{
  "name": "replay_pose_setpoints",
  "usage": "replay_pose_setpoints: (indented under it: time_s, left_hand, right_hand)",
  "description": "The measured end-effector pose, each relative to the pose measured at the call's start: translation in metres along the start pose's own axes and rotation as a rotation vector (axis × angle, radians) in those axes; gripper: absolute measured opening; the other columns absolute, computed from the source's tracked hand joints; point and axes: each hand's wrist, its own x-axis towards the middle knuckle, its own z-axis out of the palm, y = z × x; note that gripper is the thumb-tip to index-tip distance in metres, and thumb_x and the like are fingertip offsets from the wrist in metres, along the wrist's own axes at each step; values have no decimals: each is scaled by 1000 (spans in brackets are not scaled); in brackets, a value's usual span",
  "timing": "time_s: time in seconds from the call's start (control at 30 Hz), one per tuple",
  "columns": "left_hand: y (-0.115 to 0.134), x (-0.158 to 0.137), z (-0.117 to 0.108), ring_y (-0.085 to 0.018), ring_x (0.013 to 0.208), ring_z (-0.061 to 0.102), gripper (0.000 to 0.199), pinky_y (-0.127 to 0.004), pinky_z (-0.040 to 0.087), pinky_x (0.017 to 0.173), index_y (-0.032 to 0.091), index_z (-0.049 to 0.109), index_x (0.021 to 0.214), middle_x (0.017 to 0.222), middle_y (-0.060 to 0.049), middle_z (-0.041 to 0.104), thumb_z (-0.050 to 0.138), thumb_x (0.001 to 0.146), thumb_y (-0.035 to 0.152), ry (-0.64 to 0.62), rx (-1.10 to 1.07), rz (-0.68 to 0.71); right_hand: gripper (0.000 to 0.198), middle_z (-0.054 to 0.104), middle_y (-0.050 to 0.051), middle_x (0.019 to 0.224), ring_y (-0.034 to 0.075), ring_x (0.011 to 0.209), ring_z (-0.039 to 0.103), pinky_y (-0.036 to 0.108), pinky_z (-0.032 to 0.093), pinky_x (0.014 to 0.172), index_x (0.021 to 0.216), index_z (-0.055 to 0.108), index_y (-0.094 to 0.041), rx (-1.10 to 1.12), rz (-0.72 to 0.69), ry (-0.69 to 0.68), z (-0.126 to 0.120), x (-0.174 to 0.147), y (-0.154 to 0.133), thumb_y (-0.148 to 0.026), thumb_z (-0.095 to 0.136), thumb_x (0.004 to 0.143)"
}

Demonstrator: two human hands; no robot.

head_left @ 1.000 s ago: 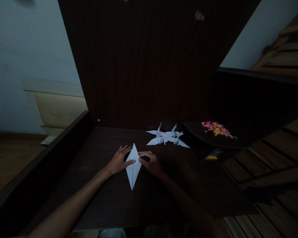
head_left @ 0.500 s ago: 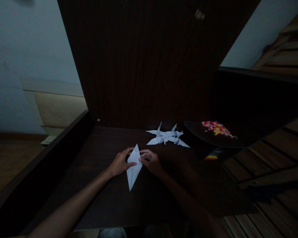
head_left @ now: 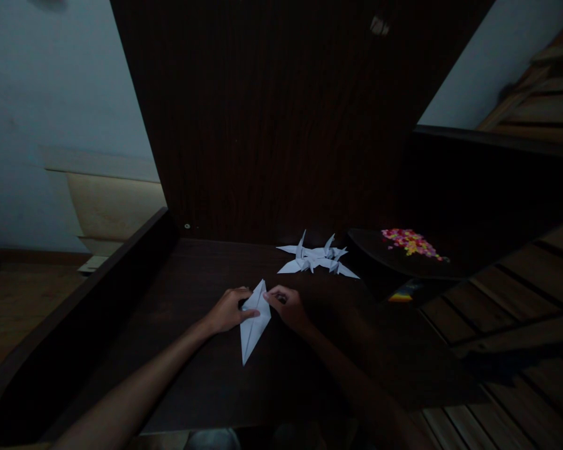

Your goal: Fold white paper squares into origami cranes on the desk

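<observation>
A white folded paper [head_left: 255, 328], shaped like a long diamond with a crease down its middle, is held between my hands just above the dark desktop. My left hand [head_left: 231, 310] grips its left edge, thumb on top and fingers behind. On the upper right edge, near the far point, my right hand [head_left: 285, 305] pinches the paper between thumb and curled fingers. Beyond my right hand sits a cluster of several white paper cranes [head_left: 312, 259], their wings spread and partly overlapping.
A dark side shelf [head_left: 366, 244] at the right carries a heap of small pink, red and yellow pieces [head_left: 410, 242]. A raised dark side board [head_left: 136, 256] bounds the desk on the left. Behind stands a tall dark wooden panel [head_left: 272, 125]. Wooden slats [head_left: 520, 300] lie at the far right.
My right hand has shifted up along the paper's right edge and closed into a pinch near the top. The paper's upper part looks narrower, and its far point has moved slightly right.
</observation>
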Motion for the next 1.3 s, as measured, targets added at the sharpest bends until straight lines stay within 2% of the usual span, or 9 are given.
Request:
replay_pose_setpoints:
  time_s: [0.2, 0.3, 0.47, 0.7, 0.8, 0.97, 1.07, 1.17, 1.3]
  left_hand:
    - [-2, 1, 0, -20, 88, 60, 21, -32, 44, 87, 17, 71, 84, 86, -4, 68, 66, 79, 36, -66, -43, 109]
    - [-2, 1, 1, -20, 87, 60, 20, -31, 43, 87, 17, 71, 83, 86, -4, 68, 66, 80, 36, -82, -42, 134]
    - [1, 1, 1, -19, 89, 60, 16, -30, 42, 86, 18, 70, 85, 90, -4, 68, 66, 81, 33, -96, -9, 172]
    - [6, -1, 3, -21, 93, 59, 18, -35, 37, 96, 19, 71, 90, 92, -4, 68, 68, 80, 33, -120, 41, 173]
    - [7, -1, 4, -20, 91, 60, 17, -31, 43, 88, 19, 72, 88, 90, -5, 68, 67, 80, 33, -92, -37, 153]
    - [5, 2, -1, -21, 96, 60, 21, -32, 45, 89, 18, 72, 94, 103, -7, 68, 62, 83, 33, 132, -208, 40]
    - [5, 4, -6, -22, 99, 60, 24, -34, 46, 89, 16, 72, 94, 107, -9, 66, 61, 84, 34, 231, -279, -15]
    - [6, 4, -7, -23, 101, 60, 25, -34, 47, 89, 15, 73, 90, 108, -10, 64, 60, 83, 35, 224, -310, -16]
    - [8, 3, -7, -25, 106, 58, 24, -36, 45, 95, 17, 74, 89, 115, -10, 62, 62, 82, 37, 205, -308, -21]
  right_hand:
    - [17, 69, 2, 72, 15, 66, 60, 26, 47, 64, 74, 68, -19, 33, -114, -51, 0, -3, -5, -34, 63, 79]
    - [16, 67, 1, 72, 14, 66, 59, 26, 46, 65, 74, 68, -19, 34, -157, -59, 0, -5, -7, -33, 64, 79]
    - [17, 67, 1, 77, 14, 67, 58, 25, 45, 64, 87, 70, -20, 58, -227, -100, -1, -7, -13, -33, 66, 79]
    - [19, 62, 0, 69, 13, 66, 57, 26, 44, 65, 68, 63, -19, 76, -271, -36, 2, -7, -20, -30, 61, 83]
    - [16, 61, 0, 71, 14, 67, 58, 26, 45, 66, 72, 62, -19, 41, -227, 10, 2, -6, -16, -31, 60, 83]
    - [20, 63, 4, 89, 14, 75, 58, 26, 48, 66, 91, 61, -19, 62, -100, 131, 2, -2, -5, -33, 65, 78]
    - [28, 62, 4, 86, 15, 74, 59, 27, 50, 65, 92, 60, -19, 113, 1, 129, 5, 0, 1, -35, 71, 72]
    - [31, 63, 3, 83, 16, 73, 62, 29, 52, 67, 91, 58, -20, 238, 99, 69, 8, 0, 3, -35, 73, 69]
    - [37, 63, 6, 99, 16, 76, 65, 31, 53, 72, 94, 57, -21, 376, 146, 56, 10, 1, 4, -32, 75, 64]
